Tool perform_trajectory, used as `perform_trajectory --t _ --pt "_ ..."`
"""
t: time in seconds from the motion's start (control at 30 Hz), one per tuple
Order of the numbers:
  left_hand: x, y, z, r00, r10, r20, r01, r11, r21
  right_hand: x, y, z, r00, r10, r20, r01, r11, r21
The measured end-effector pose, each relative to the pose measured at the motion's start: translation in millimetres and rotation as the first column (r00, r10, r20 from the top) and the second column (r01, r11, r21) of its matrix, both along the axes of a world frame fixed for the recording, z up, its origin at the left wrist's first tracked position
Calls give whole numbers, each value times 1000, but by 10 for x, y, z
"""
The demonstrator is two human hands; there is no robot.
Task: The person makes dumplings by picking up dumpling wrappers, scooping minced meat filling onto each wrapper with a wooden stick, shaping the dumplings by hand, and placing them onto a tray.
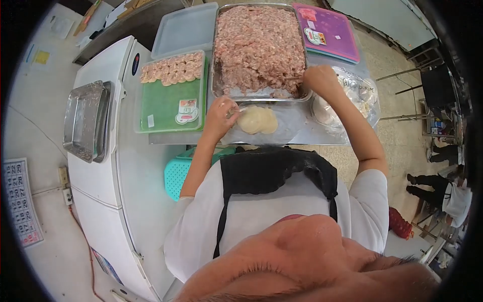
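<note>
Raw ground meat (pixel 259 43) fills a metal tray (pixel 261 95). My right hand (pixel 322 80) is closed on the handle of a utensil that reaches into the meat at the tray's lower right corner; its tip is hidden in the meat. My left hand (pixel 221 118) is at the tray's lower left corner, fingers bent together beside pale round dough wrappers (pixel 257 120) lying on the table; whatever its fingertips hold is too small to make out. Left of the tray, a green-bottomed container (pixel 163 100) holds rows of filled dumplings (pixel 171 69) along its far side.
A plastic bag of pale rounds (pixel 359 98) lies right of my right forearm. A purple lid (pixel 334 32) and a clear lid (pixel 183 30) flank the tray. Empty metal pans (pixel 86 121) sit on the white fridge (pixel 100 176). A person (pixel 455 199) stands far right.
</note>
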State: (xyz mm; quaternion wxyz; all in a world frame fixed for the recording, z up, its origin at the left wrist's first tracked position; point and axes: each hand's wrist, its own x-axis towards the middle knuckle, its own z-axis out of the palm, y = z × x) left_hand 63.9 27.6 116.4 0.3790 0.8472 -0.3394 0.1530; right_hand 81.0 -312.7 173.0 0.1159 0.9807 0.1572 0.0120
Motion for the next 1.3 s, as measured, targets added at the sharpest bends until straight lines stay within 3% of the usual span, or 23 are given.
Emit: perform_trajectory --t 0.13,0.17,0.23,0.3,0.37,0.43,0.53,0.73,0.77,0.87,0.97,1.03,1.13,1.2,1.23,1.3 --pt "34 140 131 968 -48 -245 55 998 21 -335 350 -288 990 141 -21 -135 974 180" --pt "59 174 177 964 -41 -261 58 997 60 -242 233 -375 994 104 -36 -101 992 78" --pt "104 258 238 955 -25 -296 71 987 145 -200 257 125 997 -29 -68 32 999 37" --pt "154 331 225 981 -93 -168 113 987 116 -177 185 206 990 -127 -70 124 992 -36" --pt "220 407 234 986 -142 -93 149 986 72 -247 252 -248 995 -67 -76 71 996 51" --pt "289 491 261 983 -166 -76 167 986 4 -319 451 -295 1000 7 -20 -4 993 119" --pt "366 646 301 994 -99 42 102 991 -85 -302 791 -275 997 -43 -58 51 988 143" --pt "349 965 646 980 134 148 -144 988 53 -88 1473 -303 993 115 -22 -109 977 184" --pt "312 1000 687 974 168 153 -178 983 50 -47 1518 -382 989 149 4 -147 971 188" --pt "196 1110 828 957 244 160 -257 964 69 264 1396 -671 978 147 -147 -104 958 266" --pt "14 1161 906 946 280 164 -299 949 102 380 1328 -227 983 131 -127 -95 961 260" --pt "-64 1140 911 928 310 206 -330 942 68 526 1262 -420 982 183 -52 -164 951 261" --pt "-126 1118 794 953 299 50 -297 954 -39 542 1273 -723 978 196 -70 -167 941 293" --pt "-132 1117 575 945 236 -228 -301 898 -320 477 1250 -832 969 209 -128 -155 928 339" --pt "-136 1095 509 920 168 -353 -324 833 -448 443 1213 -867 961 228 -158 -157 915 371" --pt "-130 981 416 811 -81 -579 -455 534 -713 409 1129 -923 938 262 -227 -133 876 463"
